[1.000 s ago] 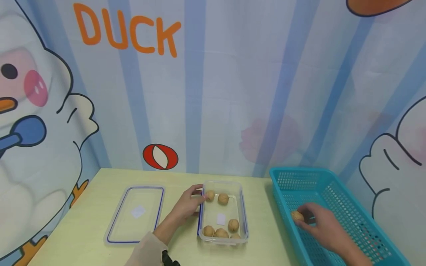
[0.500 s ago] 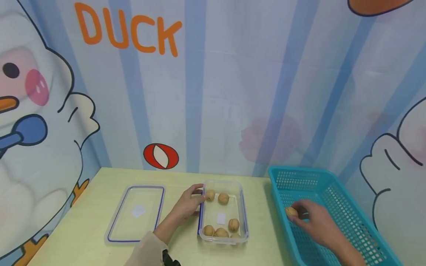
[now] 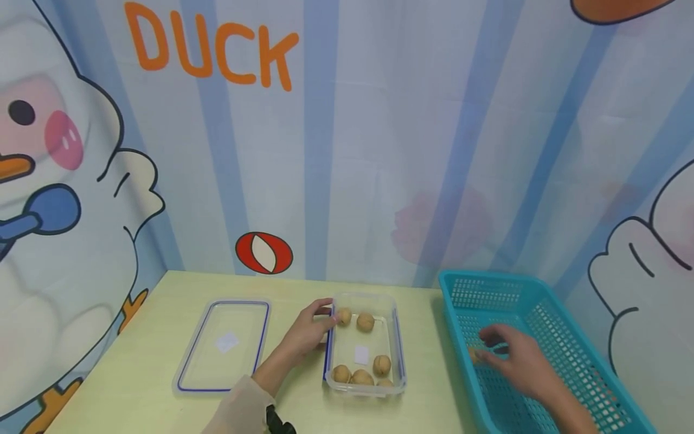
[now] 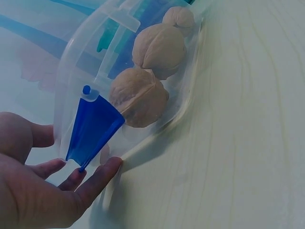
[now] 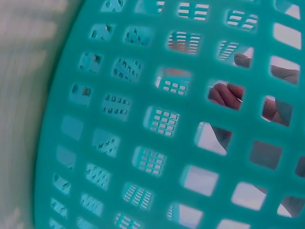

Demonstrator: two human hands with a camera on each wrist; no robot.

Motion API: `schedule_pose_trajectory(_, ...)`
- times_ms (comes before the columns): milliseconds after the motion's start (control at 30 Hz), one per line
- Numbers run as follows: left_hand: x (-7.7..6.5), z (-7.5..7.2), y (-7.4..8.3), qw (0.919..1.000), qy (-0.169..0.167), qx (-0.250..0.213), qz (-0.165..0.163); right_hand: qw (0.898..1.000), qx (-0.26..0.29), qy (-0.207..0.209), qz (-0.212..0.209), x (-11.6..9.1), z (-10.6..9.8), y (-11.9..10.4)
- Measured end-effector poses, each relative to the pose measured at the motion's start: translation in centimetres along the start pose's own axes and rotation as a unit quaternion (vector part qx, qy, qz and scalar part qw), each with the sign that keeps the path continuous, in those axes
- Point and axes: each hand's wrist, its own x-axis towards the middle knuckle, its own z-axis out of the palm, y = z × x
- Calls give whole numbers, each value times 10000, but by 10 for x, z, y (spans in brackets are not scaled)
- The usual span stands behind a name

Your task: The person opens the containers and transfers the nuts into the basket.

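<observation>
1. Basket [image 3: 457, 343]: wall, a barrier beyond fingertips of the right hand [image 3: 517, 364]; open above them.
2. Walnut [image 3: 473, 355]: obstacle, just beyond right thumb tip.
3. Box [image 3: 329, 361]: wall, a barrier touching fingers of the left hand [image 3: 303, 334].
4. Table [image 3: 423, 343]: open strip between both hands.

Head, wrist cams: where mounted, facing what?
Head: on the head, forward and down at clear box, lid, blue basket; left hand and right hand show.
Left wrist: on that wrist, facing the box's side and walnuts; left hand shows.
Right wrist: on that wrist, facing the basket's holed wall; fingers show through.
Head and left wrist share box, left hand, walnuts.
</observation>
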Motion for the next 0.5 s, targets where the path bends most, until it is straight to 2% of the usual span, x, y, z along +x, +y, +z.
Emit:
schedule_pose_trajectory(200, 0, 1, 0, 10000, -33, 28, -17, 9976, -177, 553, -378, -6, -1, -14)
schedule_pose_trajectory(367, 0, 1, 1, 10000, -18, 31, -14, 9872, -148, 1092, -1150, -2, 3, -52)
schedule_pose_trajectory(500, 0, 1, 0, 10000, 22, 69, -18, 9773, -4, 1071, -1828, 7, 18, -85)
